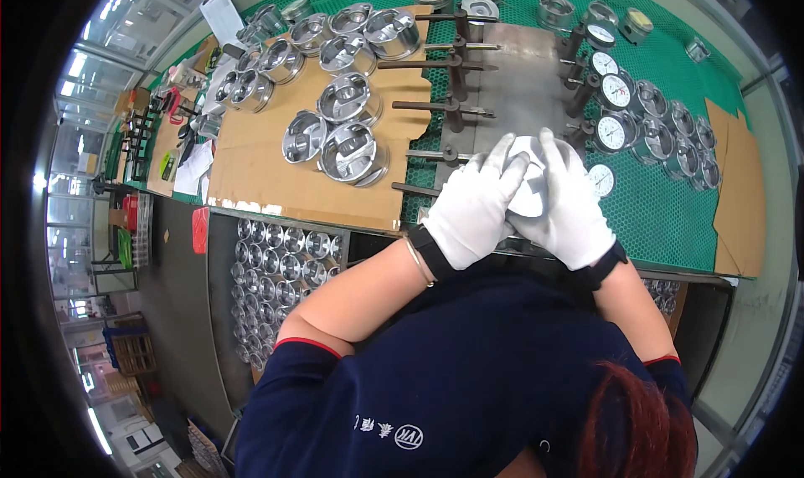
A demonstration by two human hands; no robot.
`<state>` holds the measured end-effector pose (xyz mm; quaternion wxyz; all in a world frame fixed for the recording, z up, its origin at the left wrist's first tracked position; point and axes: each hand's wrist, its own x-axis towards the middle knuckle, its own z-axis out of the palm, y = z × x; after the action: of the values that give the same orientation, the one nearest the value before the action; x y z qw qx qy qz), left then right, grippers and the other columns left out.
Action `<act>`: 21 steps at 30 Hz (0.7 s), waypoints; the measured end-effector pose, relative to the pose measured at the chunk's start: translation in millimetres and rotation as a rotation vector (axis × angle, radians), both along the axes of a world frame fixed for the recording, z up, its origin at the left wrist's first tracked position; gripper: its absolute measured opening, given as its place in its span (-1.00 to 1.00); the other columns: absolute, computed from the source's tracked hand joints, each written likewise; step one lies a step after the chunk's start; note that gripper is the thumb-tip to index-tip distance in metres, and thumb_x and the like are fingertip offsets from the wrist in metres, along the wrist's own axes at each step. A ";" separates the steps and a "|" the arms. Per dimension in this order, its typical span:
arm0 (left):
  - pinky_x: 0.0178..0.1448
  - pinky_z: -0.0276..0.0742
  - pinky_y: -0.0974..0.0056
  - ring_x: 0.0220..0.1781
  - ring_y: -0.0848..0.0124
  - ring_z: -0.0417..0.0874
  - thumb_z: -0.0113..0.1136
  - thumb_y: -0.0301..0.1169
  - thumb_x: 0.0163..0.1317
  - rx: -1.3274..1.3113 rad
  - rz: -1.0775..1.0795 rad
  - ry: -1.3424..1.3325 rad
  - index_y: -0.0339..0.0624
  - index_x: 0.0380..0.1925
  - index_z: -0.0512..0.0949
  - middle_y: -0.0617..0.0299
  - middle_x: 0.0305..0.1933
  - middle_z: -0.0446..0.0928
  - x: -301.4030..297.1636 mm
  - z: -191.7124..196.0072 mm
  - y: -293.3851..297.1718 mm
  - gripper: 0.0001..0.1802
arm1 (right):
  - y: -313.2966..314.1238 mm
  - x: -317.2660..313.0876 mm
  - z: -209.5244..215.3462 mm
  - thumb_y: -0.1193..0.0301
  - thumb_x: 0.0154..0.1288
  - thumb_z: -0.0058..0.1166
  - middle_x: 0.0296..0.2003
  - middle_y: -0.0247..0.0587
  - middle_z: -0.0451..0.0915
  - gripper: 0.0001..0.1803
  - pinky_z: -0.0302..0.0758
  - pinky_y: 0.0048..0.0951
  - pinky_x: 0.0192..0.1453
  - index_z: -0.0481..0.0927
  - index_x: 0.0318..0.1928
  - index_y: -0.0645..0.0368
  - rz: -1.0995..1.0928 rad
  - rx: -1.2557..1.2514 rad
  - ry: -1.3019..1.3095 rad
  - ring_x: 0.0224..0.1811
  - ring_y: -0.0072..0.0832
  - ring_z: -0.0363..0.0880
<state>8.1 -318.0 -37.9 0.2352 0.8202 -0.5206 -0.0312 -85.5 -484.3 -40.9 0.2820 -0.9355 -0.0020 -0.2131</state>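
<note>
A silver engine piston (528,192) is between my two gloved hands, its pale round face turned up. My left hand (469,206) wraps its left side with the fingers over the upper part. On the other side my right hand (573,213) is closed round it, fingers pointing away from me. The piston is over the near end of a grey metal plate (512,80); the hands hide whether it touches the plate. Dial gauges (614,91) line the plate's right edge, and dark posts with rods (455,114) stand along its left.
Several pistons (350,151) stand on a cardboard sheet (276,181) at the left. More pistons (653,139) cluster right of the gauges on the green mat (662,227). Rows of pistons (289,266) fill a space below the bench at the left. Papers (195,167) lie farther left.
</note>
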 end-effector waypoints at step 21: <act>0.36 0.46 -0.07 0.36 -0.25 0.45 0.49 -0.47 -0.10 -0.254 -0.047 0.063 -0.13 0.03 0.48 -0.30 0.48 0.27 31.8 -36.1 -33.0 -0.39 | -12.6 -42.9 -31.9 0.50 0.42 0.21 -0.25 -0.10 0.67 0.04 0.70 -0.47 -0.39 -0.28 0.61 0.34 -0.125 1.231 0.665 -0.44 -0.48 0.70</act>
<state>39.8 -351.0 -74.0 0.3525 0.7699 -0.5319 0.0039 -128.4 -496.9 -72.8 0.7332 -0.6197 0.2590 0.1063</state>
